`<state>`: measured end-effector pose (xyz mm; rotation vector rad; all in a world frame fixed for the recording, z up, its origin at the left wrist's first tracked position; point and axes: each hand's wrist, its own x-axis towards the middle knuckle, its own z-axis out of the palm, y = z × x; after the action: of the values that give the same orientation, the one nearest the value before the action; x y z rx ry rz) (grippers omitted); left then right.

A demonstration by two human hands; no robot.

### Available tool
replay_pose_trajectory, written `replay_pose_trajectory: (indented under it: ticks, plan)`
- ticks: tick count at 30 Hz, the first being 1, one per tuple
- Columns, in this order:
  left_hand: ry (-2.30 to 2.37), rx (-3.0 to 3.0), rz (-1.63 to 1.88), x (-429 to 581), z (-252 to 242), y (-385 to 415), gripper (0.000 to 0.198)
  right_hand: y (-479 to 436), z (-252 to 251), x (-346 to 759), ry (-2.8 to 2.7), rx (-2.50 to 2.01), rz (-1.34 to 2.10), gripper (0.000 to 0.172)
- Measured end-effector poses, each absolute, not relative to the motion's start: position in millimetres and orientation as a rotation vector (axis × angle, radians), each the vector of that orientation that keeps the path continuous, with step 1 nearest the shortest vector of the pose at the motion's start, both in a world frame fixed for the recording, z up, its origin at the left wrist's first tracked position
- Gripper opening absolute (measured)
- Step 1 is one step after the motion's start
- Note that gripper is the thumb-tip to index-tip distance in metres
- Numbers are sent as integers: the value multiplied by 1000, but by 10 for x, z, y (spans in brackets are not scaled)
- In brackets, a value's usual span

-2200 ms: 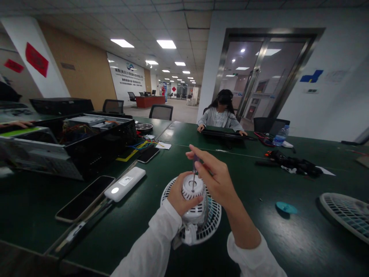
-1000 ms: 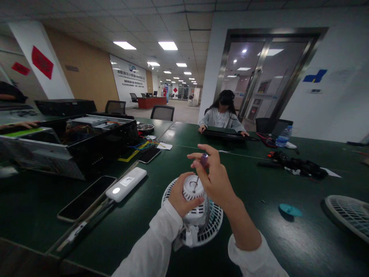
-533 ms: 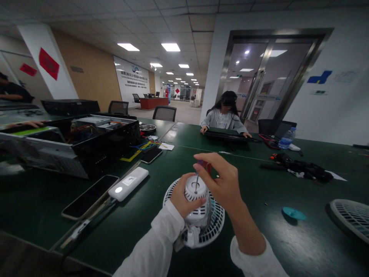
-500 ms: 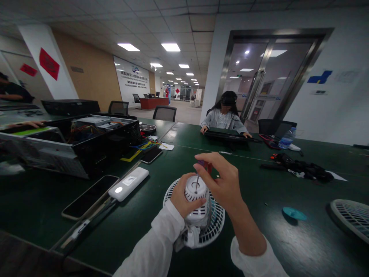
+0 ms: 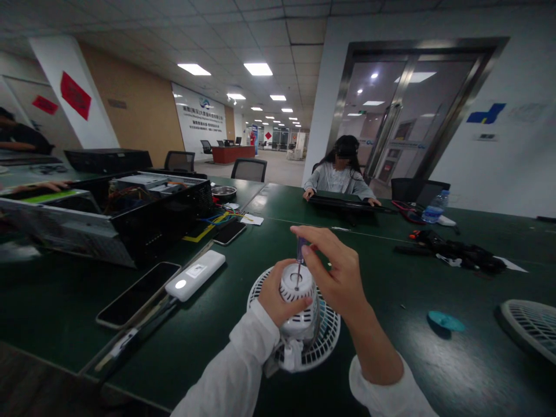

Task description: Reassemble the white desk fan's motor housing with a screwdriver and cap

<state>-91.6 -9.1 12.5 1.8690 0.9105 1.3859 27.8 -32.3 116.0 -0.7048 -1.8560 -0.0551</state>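
Note:
My left hand (image 5: 278, 298) grips a white slotted fan motor housing (image 5: 297, 295), which stands on a round white fan grille (image 5: 325, 341). My right hand (image 5: 341, 281) holds a purple-handled screwdriver (image 5: 300, 250) between thumb and fingers. Its thin metal shaft goes down into the central hole on top of the housing. The shaft's tip is hidden inside. A white cord or plug bundle (image 5: 293, 354) sits under the housing.
To the left lie a white power bank (image 5: 195, 275), several phones and an open computer case (image 5: 121, 219). A second grille (image 5: 527, 327) and a blue disc (image 5: 445, 321) lie right. A co-worker (image 5: 341, 168) sits across the table, behind a black keyboard.
The screwdriver handle has gone from tilted to nearly upright, with my right fingers shifted around it. The view has drifted slightly. My left hand still holds the housing.

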Motion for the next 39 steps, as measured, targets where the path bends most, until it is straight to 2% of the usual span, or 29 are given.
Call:
replay_pose_trajectory:
  ticks: [5, 10, 14, 19, 23, 28, 33, 39]
  plan:
    - [923, 1860, 1389, -918, 140, -89, 60, -314, 1164, 269, -1807, -730, -178, 20]
    - [925, 1867, 1386, -924, 141, -91, 62, -308, 1170, 290, -1875, -728, 1, 30]
    - [918, 1867, 1405, -924, 122, -82, 61, -315, 1185, 320, -1850, -763, -3, 23]
    - [904, 1841, 1410, -921, 100, -72, 63, -326, 1199, 346, -1895, -718, 112, 33]
    - [925, 1846, 1388, -924, 117, -78, 63, -330, 1203, 350, -1858, -766, 35, 24]
    - [920, 1845, 1387, -924, 135, -81, 64, -332, 1207, 329, -1918, -728, 105, 35]
    - [910, 1855, 1390, -924, 118, -75, 62, -336, 1208, 332, -1879, -746, -22, 21]
    - [935, 1859, 1392, -929, 99, -75, 64, -351, 1234, 372, -1907, -732, 51, 29]
